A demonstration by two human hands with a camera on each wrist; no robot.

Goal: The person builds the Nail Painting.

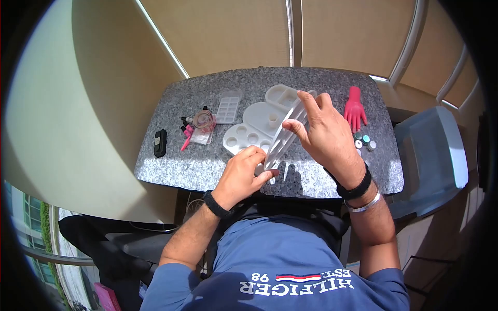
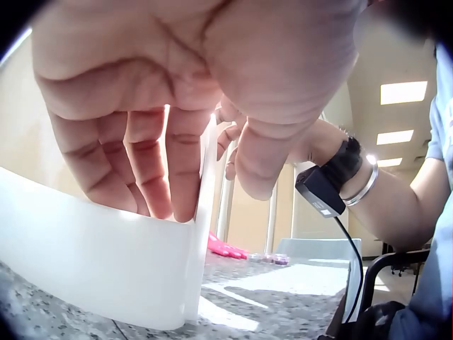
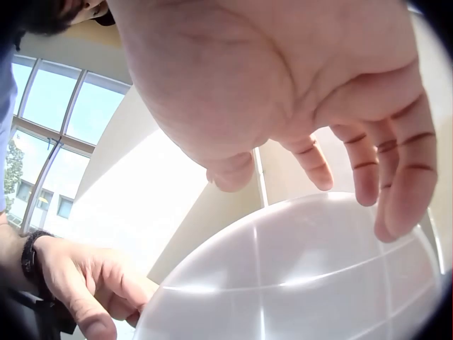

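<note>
A white plastic panel with divided compartments stands tilted on edge above the table, between both hands. My left hand pinches its near lower end, fingers on one side and thumb on the other. Toward the upper end, my right hand grips the rim between thumb and fingers. In the right wrist view the panel's round translucent face lies below the palm. Beside it on the table is a white tray with rounded lobes, round wells and a short upright post; the left hand overlaps its near part.
To the left lie a clear compartment box, a round pinkish container, a pink tool and a black case. On the right are a pink hand model and several small jars. A translucent blue bin stands beside the table.
</note>
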